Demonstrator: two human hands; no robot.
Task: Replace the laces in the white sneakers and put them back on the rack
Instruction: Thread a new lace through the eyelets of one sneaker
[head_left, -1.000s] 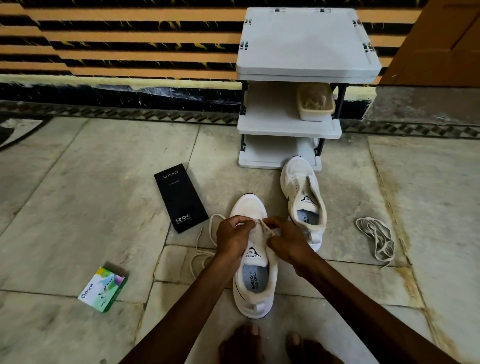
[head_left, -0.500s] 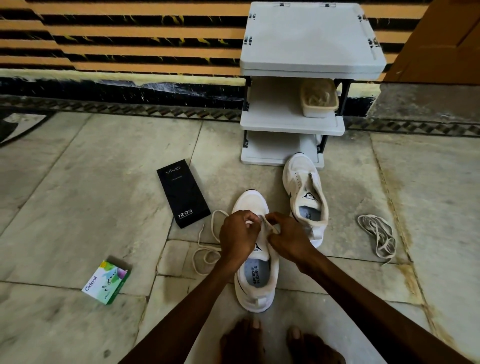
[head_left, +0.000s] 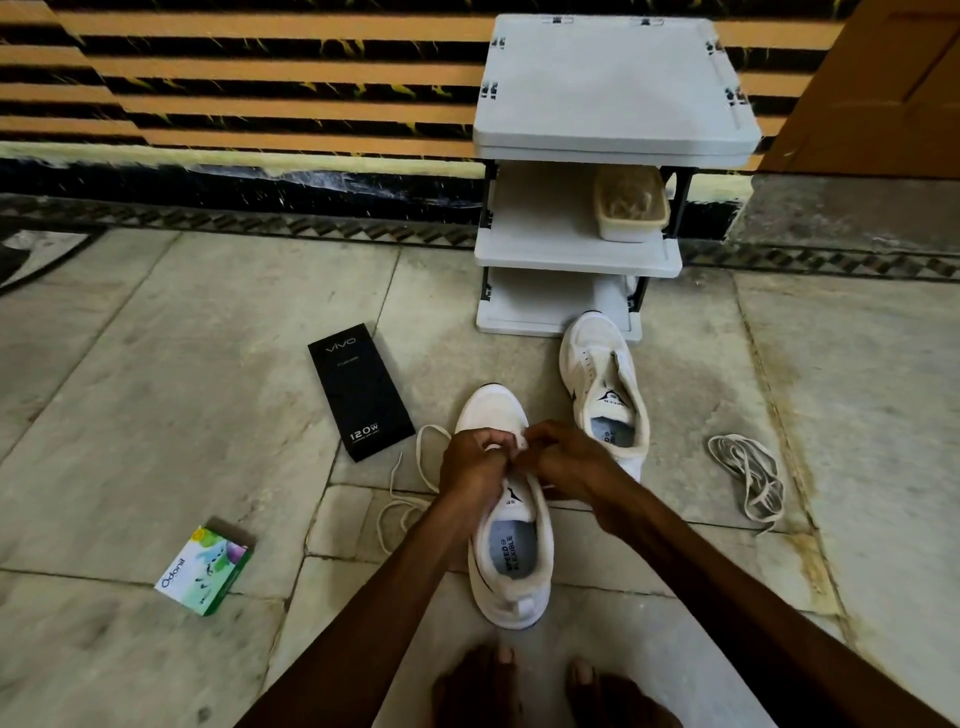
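1. Threading, as I judge the step: both hands work a lace (head_left: 410, 499) into the front eyelets of the near sneaker (head_left: 511, 571). The shoe lies on the floor (head_left: 156, 415), toe toward the rack (head_left: 576, 254).
2. Left hand (head_left: 470, 462): fingers curled, pinching a white bit of lace over the forefoot.
3. Right hand (head_left: 563, 457): fingers curled, pinching the lace from the other side, touching the left hand.
4. Lace tail: loose loops on the floor, left of the shoe.
5. Second sneaker (head_left: 608, 384): on the floor with no lace visible, toe at the rack's bottom shelf.
6. Rack: three white shelves, a lidded container (head_left: 631, 208) on the middle one. Neither shoe is on it.
7. Bundled laces (head_left: 748, 478): on the floor, well apart to the right.
8. Handling note:
   - Keep the lace flat and untwisted.
   - Draw both ends even before crossing.
   - Pin the shoe down so it cannot slide.
   - Clear the loose tail, which could knot.
9. Sundries: black box (head_left: 358, 389), green box (head_left: 205, 569).
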